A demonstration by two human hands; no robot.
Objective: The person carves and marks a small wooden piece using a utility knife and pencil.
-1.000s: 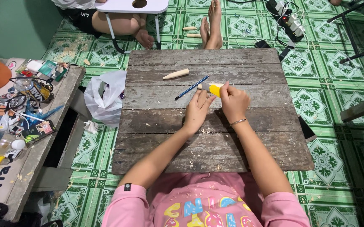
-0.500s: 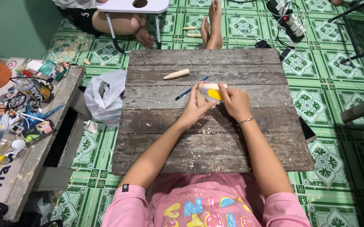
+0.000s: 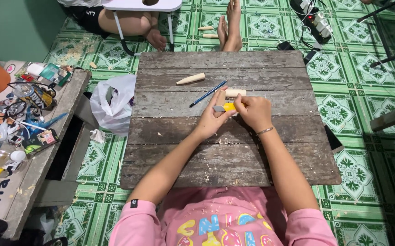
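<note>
Over the middle of the weathered grey plank desk (image 3: 234,155), both hands have drawn slightly nearer the body than half a second ago, and the pale wooden stick (image 3: 235,93) that was under them now lies uncovered just beyond the fingertips. The left hand (image 3: 213,119) and right hand (image 3: 253,111) meet around a small yellow utility knife (image 3: 225,107), whose grey blade end pokes out leftward; the left fingers pinch it near the blade, the right fingers are clenched over its body. A slim blue pencil (image 3: 208,94) lies slanted just left of the stick, unmoved, as does the tapered, carved wooden peg (image 3: 190,79) farther up. Fine pale shavings dust the rough, cracked boards. Beside the desk slumps a crinkled white plastic bag (image 3: 113,102) on green patterned floor tiles.
</note>
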